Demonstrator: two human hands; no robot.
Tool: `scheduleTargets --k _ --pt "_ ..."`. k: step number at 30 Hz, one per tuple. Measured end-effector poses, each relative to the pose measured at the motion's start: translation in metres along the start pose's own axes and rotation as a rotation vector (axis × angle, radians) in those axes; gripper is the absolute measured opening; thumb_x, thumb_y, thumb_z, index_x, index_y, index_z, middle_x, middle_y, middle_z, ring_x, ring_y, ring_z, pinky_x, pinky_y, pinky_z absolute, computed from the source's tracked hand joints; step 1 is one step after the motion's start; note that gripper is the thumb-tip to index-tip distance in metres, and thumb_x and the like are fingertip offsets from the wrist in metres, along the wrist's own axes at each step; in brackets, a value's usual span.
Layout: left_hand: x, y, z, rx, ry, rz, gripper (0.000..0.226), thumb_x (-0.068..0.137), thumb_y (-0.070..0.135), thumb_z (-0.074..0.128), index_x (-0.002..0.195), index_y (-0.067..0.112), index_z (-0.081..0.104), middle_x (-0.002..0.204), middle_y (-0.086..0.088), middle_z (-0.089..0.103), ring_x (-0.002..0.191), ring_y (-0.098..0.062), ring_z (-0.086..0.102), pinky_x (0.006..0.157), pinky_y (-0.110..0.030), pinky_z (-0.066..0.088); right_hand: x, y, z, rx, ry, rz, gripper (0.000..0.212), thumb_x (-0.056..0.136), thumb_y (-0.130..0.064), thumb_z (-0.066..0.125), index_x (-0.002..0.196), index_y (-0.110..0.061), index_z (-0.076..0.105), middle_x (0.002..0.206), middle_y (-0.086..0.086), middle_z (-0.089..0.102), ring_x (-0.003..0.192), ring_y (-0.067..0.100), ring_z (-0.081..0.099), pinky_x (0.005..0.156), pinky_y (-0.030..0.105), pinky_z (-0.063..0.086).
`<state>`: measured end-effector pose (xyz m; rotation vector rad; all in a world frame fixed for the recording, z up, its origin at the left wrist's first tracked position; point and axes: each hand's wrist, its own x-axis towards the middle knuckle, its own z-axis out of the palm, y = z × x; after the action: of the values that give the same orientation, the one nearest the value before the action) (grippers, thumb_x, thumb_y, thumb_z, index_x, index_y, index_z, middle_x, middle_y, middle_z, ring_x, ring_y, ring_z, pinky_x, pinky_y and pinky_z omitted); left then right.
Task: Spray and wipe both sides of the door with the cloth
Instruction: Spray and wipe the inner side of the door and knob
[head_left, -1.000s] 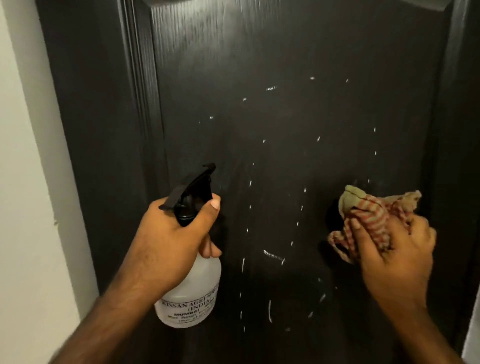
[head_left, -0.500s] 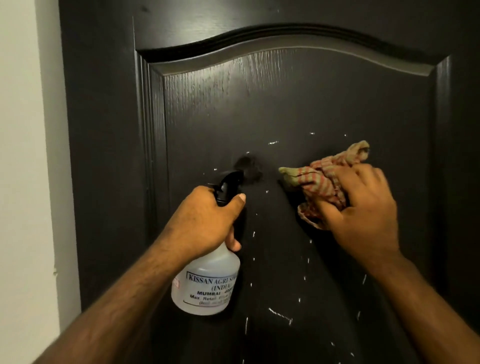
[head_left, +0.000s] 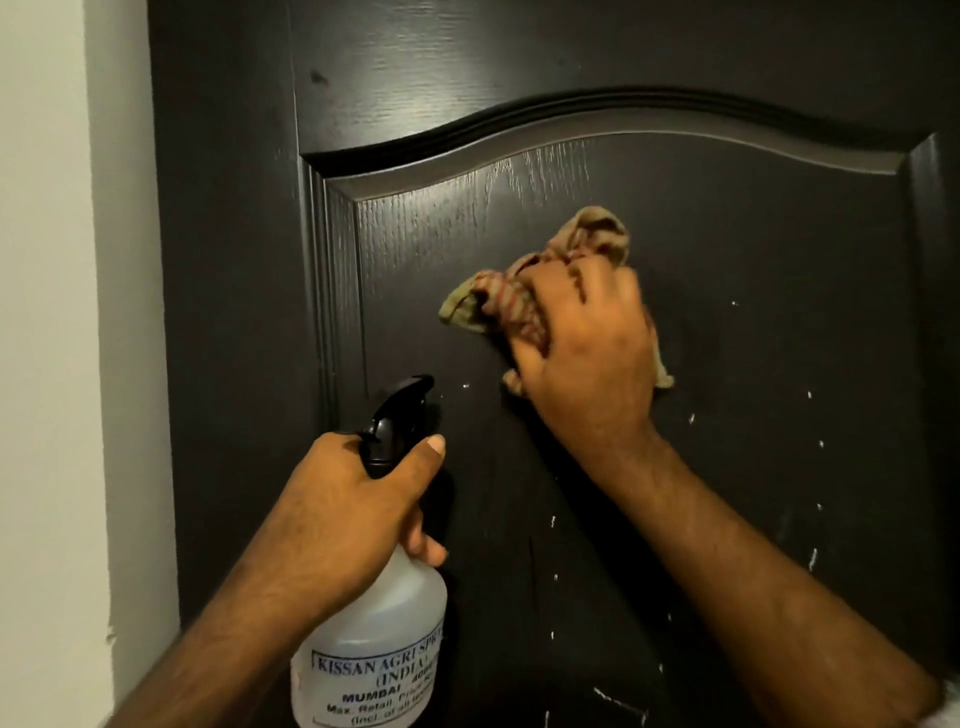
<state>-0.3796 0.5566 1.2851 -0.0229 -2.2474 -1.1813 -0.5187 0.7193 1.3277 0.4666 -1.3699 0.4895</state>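
Against the dark door (head_left: 727, 234), just under its arched moulding, your right hand (head_left: 584, 343) presses the bunched cloth (head_left: 483, 306), fingers curled over it. Lower left, your left hand (head_left: 353, 499) grips the neck of the spray bottle (head_left: 374, 639), nozzle toward the panel. White droplets (head_left: 813, 558) dot the door below and right.

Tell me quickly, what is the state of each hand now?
Left hand: closed around the neck of the spray bottle.
Right hand: gripping the bunched cloth and pressing it on the door.
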Motion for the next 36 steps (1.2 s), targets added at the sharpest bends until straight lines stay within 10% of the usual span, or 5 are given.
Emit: scheduleTargets --k 10,17,23,36 --pt "-0.008 -0.008 -0.008 0.008 0.039 0.020 0.059 0.101 0.045 0.057 0.059 0.005 0.068 0.058 -0.018 0.076 0.058 -0.018 0.080 0.074 -0.029 0.051 -0.096 0.011 -0.009 0.074 -0.319 -0.569 0.037 0.092 -0.041 0.075 0.123 -0.020 0.075 0.119 0.017 0.069 0.104 0.036 0.065 0.084 0.048 0.054" --pt "-0.014 -0.010 -0.008 -0.012 0.031 0.026 0.058 0.101 0.045 0.056 0.061 0.004 0.068 0.062 -0.020 0.076 0.059 -0.018 0.080 0.075 -0.028 0.053 -0.018 0.043 -0.008 0.025 -0.003 -0.059 0.031 0.093 -0.036 0.075 0.120 -0.020 0.077 0.112 0.017 0.062 0.100 0.036 0.055 0.080 0.048 0.052" --pt "-0.008 -0.012 -0.012 -0.007 0.043 0.012 0.060 0.100 0.046 0.055 0.062 0.002 0.069 0.059 -0.016 0.077 0.058 -0.017 0.079 0.084 -0.032 0.053 0.002 0.000 0.018 0.008 0.037 0.010 0.031 0.086 -0.035 0.075 0.112 -0.018 0.073 0.113 0.015 0.062 0.099 0.034 0.057 0.081 0.045 0.050" --pt "-0.014 -0.008 -0.022 0.007 0.046 0.040 0.051 0.101 0.042 0.060 0.077 -0.001 0.073 0.058 -0.017 0.075 0.058 -0.021 0.080 0.079 -0.038 0.060 -0.126 0.004 -0.014 0.162 -0.419 -0.703 0.036 0.089 -0.041 0.072 0.121 -0.025 0.074 0.118 0.010 0.069 0.104 0.031 0.062 0.086 0.047 0.052"
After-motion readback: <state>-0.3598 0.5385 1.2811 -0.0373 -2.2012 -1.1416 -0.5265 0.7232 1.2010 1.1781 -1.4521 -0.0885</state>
